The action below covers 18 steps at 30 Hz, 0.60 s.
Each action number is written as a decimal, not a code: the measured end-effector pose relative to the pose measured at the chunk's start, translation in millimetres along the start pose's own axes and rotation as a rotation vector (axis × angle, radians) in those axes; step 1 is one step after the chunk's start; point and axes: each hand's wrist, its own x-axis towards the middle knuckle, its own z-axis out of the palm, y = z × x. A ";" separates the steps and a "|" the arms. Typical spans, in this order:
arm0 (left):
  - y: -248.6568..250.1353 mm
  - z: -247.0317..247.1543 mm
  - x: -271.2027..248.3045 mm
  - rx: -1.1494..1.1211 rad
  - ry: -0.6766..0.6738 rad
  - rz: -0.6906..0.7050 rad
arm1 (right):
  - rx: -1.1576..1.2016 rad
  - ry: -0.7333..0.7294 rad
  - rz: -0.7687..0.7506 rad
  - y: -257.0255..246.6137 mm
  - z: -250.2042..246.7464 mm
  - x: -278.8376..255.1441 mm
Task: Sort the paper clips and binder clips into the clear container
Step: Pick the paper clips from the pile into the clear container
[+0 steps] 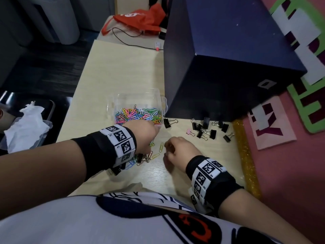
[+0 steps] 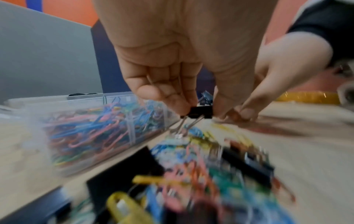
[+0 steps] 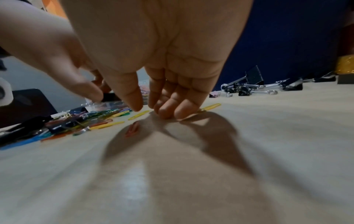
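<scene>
No writing reads on the clear container (image 1: 112,110).

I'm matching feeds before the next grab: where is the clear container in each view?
Head: container, centre, beyond the left hand.
Left wrist: left of centre, full of clips.
Right wrist: only a sliver shows, behind the fingers.
Shared landmark: the dark blue box.
</scene>
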 end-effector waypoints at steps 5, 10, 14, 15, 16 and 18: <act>-5.1 -17.1 2.6 -0.382 0.322 0.075 | 0.014 0.185 0.154 10.0 -5.1 2.4; -29.6 -19.9 -9.0 -0.205 0.148 0.058 | 0.011 0.364 0.126 15.4 -4.3 0.7; -31.1 -2.3 -22.2 0.004 -0.086 0.071 | -0.014 0.267 -0.096 1.5 -0.9 5.9; -31.0 2.2 -23.8 0.019 -0.099 0.049 | -0.026 0.214 -0.143 -3.7 0.4 7.6; -32.0 6.0 -24.7 0.019 -0.105 0.019 | -0.040 0.165 -0.183 -9.1 1.9 9.3; -35.5 9.7 -26.6 -0.004 -0.123 -0.047 | -0.080 0.089 -0.274 -20.0 4.1 11.6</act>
